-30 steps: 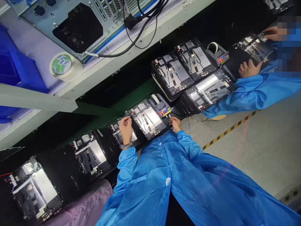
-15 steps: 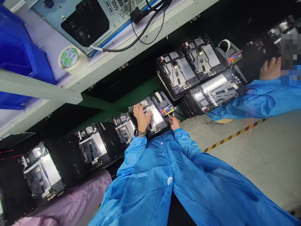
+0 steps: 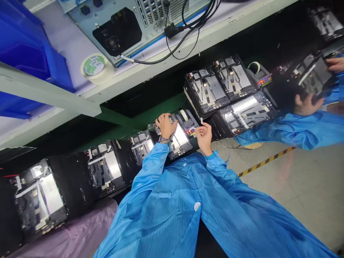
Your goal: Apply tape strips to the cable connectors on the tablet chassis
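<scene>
Raised the bare right hand (image 3: 204, 138) from low in front of the grey tape dispenser with coloured buttons and red-lit display (image 3: 190, 123), with a small white strip (image 3: 201, 120) pinched in narrowed fingers. Brought the bare left hand (image 3: 166, 126) across from the left over the upper part of the opened flat black device with a bright silver metal plate (image 3: 180, 138); kept fingers apart, but could not tell whether gripping anything. Judging by this, had the strip free of the dispenser and off the device, lying beside the dispenser before the lap. Read "SUPER" on the bluish metal computer case (image 3: 150, 34); could not read the display's digits or the print on the cream tape roll's green-and-white label (image 3: 94, 65).
</scene>
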### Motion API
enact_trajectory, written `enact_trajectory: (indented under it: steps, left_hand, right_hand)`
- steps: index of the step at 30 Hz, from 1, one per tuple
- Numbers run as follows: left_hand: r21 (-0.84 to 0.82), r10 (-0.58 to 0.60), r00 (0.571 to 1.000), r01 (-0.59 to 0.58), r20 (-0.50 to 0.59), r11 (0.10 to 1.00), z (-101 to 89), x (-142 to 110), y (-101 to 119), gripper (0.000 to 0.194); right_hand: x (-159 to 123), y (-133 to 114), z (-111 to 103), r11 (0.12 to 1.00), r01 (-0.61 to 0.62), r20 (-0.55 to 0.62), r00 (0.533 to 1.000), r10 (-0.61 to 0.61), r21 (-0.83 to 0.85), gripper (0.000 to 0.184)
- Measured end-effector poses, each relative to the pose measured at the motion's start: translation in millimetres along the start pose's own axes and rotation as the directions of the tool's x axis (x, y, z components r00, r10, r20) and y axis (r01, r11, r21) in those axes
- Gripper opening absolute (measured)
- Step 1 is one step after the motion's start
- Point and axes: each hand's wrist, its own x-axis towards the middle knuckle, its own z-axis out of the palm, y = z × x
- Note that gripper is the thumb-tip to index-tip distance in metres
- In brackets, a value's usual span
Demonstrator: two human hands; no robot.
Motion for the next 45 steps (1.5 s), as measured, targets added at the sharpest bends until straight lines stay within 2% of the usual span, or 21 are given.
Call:
enact_trajectory:
  steps: [3,5,8,10,12,14,18,21,26,33,38,42,45]
  left_hand:
    - [-0.023,-0.062,0.996,0.064,0.07,0.998,-3.1,6.0,-11.3,0.043]
    - [-0.032,-0.081,0.988,0.086,0.128,0.996,-5.6,11.8,-18.8,0.045]
    - [-0.04,-0.107,0.976,0.117,0.187,0.992,-7.6,20.3,-25.3,0.046]
    - [-0.054,-0.124,0.966,0.14,0.226,0.989,-8.4,24.8,-27.1,0.046]
    - [-0.074,-0.131,0.958,0.155,0.256,0.985,-9.9,28.5,-28.1,0.046]
    - [-0.082,-0.139,0.952,0.167,0.275,0.983,-12.3,31.7,-29.0,0.046]
    - [-0.045,-0.168,0.933,0.192,0.317,0.98,-18.8,37.7,-29.6,0.047]
    - [-0.003,-0.185,0.909,0.2,0.374,0.98,-23.8,41.2,-28.5,0.051]
    - [0.042,-0.211,0.881,0.214,0.423,0.976,-29.2,44.3,-26.9,0.052]
    - [0.019,-0.218,0.868,0.234,0.446,0.972,-33.2,47.0,-27.5,0.051]
    - [0.021,-0.217,0.871,0.231,0.44,0.973,-34.4,46.1,-28.0,0.05]
    - [0.008,-0.195,0.878,0.212,0.437,0.977,-33.8,44.5,-28.3,0.05]
    - [-0.008,-0.173,0.886,0.196,0.431,0.981,-32.8,42.9,-28.6,0.049]
  right_hand:
    - [37.1,-15.7,29.6,0.988,0.136,0.138,0.982,-0.126,-0.069,0.054]
    - [62.2,-15.3,51.1,0.964,0.235,0.243,0.949,-0.2,-0.126,0.062]
    - [94.5,-8.0,79.5,0.893,0.389,0.421,0.866,-0.271,-0.225,0.074]
    - [109.5,-4.4,92.1,0.836,0.475,0.545,0.793,-0.271,-0.275,0.082]
    - [118.9,-3.5,98.8,0.789,0.535,0.65,0.721,-0.241,-0.302,0.089]
    - [124.4,-4.6,101.1,0.762,0.566,0.707,0.675,-0.21,-0.315,0.093]
    - [131.1,-9.8,101.7,0.741,0.592,0.751,0.634,-0.183,-0.319,0.1]
    - [134.3,-16.8,101.7,0.69,0.639,0.786,0.597,-0.163,-0.342,0.105]
    - [132.9,-28.1,99.5,0.652,0.641,0.799,0.594,-0.087,-0.406,0.11]
    - [140.7,-19.9,103.6,0.711,0.591,0.805,0.59,-0.061,-0.38,0.115]
    - [149.7,-12.7,106.4,0.759,0.541,0.796,0.603,-0.051,-0.361,0.113]
    - [139.6,-14.4,101.0,0.704,0.612,0.807,0.582,-0.094,-0.36,0.109]
    - [126.8,-12.5,95.3,0.674,0.641,0.792,0.595,-0.136,-0.366,0.098]
